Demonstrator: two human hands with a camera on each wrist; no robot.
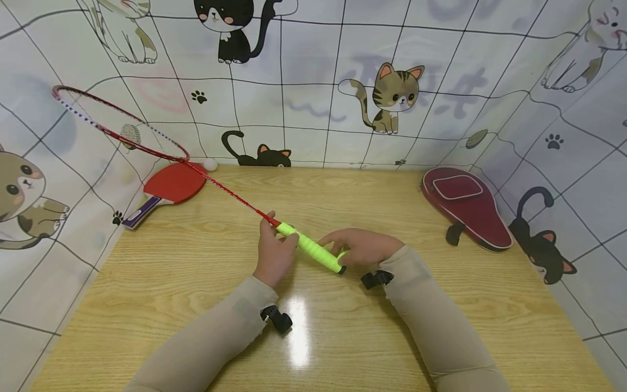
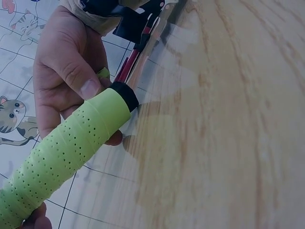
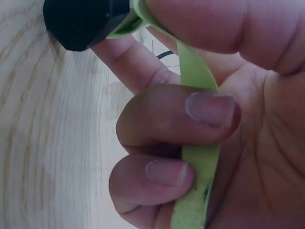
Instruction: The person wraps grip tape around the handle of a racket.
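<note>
A red badminton racket slants across the head view, its head raised at the far left. My left hand grips it where the red shaft meets the handle. Yellow-green perforated grip tape is wound round that handle down to the black butt cap. At the butt end is my right hand, with a loose strip of the tape running through it. In the right wrist view two curled fingers hold the strip against the palm, and the thumb lies close to the cap.
Behind the racket lies a red table tennis bat with a white ball beside it. A dark red bat case sits at the back right of the wooden table. Cat-patterned sheeting stands behind and along both sides.
</note>
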